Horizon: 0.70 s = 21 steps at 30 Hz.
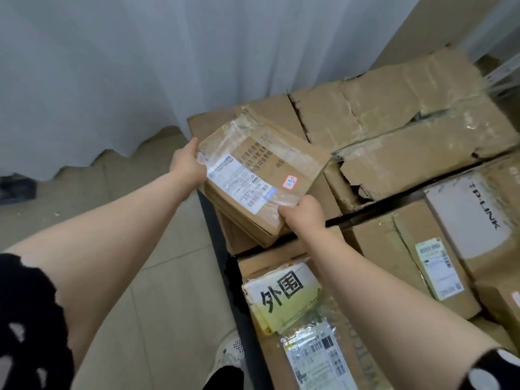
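A small flat cardboard parcel (pixel 261 175) with a white shipping label, clear tape and a small red-edged sticker lies tilted on top of a larger brown box (pixel 239 237). My left hand (pixel 188 164) grips its far left corner. My right hand (pixel 302 215) grips its near right corner, fingers curled under the edge. Both arms reach forward from the bottom of the view.
Many cardboard boxes crowd the right side: a torn, taped one (pixel 394 130) at the back, a TP-LINK box (pixel 472 218), a box with a handwritten paper sign (pixel 284 296) in front. White curtain (pixel 140 66) behind, tiled floor (pixel 157 277) at left.
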Each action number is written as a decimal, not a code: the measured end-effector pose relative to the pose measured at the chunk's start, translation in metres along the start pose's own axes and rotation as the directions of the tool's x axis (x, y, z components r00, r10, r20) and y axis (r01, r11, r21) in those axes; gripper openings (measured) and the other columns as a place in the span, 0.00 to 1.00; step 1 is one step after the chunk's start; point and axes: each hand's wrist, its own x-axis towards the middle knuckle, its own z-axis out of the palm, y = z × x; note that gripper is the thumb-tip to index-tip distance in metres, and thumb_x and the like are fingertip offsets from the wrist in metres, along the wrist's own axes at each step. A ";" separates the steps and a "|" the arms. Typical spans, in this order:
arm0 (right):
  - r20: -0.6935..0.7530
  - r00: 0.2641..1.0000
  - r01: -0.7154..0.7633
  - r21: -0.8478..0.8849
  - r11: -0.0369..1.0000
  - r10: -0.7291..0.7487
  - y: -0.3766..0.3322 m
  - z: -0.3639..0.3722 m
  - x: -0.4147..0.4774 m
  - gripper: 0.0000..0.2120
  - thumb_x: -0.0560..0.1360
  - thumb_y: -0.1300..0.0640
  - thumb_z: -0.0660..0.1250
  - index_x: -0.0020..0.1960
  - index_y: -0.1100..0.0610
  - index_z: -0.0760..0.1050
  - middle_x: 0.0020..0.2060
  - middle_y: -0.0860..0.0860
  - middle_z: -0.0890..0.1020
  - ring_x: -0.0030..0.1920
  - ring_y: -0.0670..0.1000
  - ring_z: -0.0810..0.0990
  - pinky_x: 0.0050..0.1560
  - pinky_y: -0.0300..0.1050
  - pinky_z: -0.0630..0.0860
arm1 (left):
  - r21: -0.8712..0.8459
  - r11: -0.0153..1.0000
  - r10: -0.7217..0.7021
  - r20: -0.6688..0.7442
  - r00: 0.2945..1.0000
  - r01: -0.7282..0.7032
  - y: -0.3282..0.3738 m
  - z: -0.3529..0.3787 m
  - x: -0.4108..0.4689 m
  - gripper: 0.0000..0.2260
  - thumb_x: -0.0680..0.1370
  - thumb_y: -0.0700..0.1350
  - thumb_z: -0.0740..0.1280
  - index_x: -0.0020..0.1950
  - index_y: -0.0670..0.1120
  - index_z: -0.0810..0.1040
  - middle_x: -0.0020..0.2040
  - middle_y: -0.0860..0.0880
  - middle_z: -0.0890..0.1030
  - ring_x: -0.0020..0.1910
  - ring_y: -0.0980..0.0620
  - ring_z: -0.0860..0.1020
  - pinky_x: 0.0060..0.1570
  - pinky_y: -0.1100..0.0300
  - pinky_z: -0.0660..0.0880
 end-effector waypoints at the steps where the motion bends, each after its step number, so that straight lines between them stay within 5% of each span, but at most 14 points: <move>1: -0.008 1.000 -0.023 0.019 1.000 0.023 -0.002 0.000 0.002 0.18 0.72 0.57 0.66 0.60 0.62 0.74 0.56 0.58 0.79 0.52 0.58 0.79 0.51 0.49 0.78 | -0.003 0.999 -0.041 -0.033 0.999 0.041 -0.002 0.002 -0.001 0.35 0.76 0.36 0.64 0.79 0.47 0.51 0.75 0.43 0.61 0.70 0.42 0.66 0.66 0.53 0.68; 4: -0.111 0.992 -0.056 0.007 0.998 0.056 -0.013 -0.008 0.010 0.25 0.73 0.56 0.65 0.67 0.63 0.64 0.64 0.59 0.69 0.60 0.59 0.72 0.57 0.49 0.72 | -0.114 0.964 -0.249 -0.059 0.967 0.241 -0.003 0.009 -0.010 0.43 0.75 0.40 0.69 0.78 0.41 0.40 0.76 0.40 0.57 0.73 0.41 0.62 0.67 0.52 0.65; 7: -0.196 0.980 0.022 -0.117 0.993 -0.045 -0.022 -0.024 0.025 0.28 0.75 0.56 0.66 0.70 0.65 0.60 0.69 0.62 0.62 0.69 0.62 0.63 0.67 0.49 0.63 | -0.162 0.907 -0.387 0.045 0.921 0.389 -0.010 0.022 -0.014 0.42 0.73 0.42 0.73 0.76 0.36 0.47 0.69 0.41 0.67 0.65 0.42 0.71 0.62 0.51 0.72; 14: -0.093 0.980 0.132 -0.341 0.931 -0.174 -0.019 -0.037 0.073 0.41 0.75 0.51 0.67 0.77 0.61 0.47 0.77 0.58 0.48 0.77 0.56 0.44 0.76 0.50 0.46 | -0.136 0.921 -0.351 0.115 0.929 0.365 -0.016 0.036 -0.004 0.32 0.72 0.37 0.72 0.71 0.35 0.60 0.63 0.41 0.74 0.60 0.43 0.75 0.58 0.54 0.75; 17: -0.063 0.984 0.138 -0.332 0.933 -0.168 -0.019 -0.036 0.090 0.46 0.70 0.46 0.71 0.77 0.61 0.49 0.76 0.58 0.54 0.76 0.58 0.49 0.75 0.54 0.51 | -0.156 0.933 -0.313 0.092 0.945 0.324 -0.014 0.033 0.002 0.32 0.74 0.36 0.70 0.74 0.37 0.57 0.64 0.43 0.73 0.61 0.45 0.75 0.53 0.60 0.73; 21: 0.002 0.994 0.107 -0.333 0.937 -0.113 -0.018 -0.046 0.088 0.52 0.60 0.40 0.78 0.73 0.58 0.57 0.70 0.59 0.61 0.70 0.60 0.64 0.71 0.56 0.63 | -0.268 0.906 -0.308 0.114 0.944 0.328 -0.018 0.034 -0.001 0.30 0.77 0.36 0.65 0.75 0.42 0.53 0.65 0.45 0.74 0.58 0.44 0.77 0.56 0.49 0.77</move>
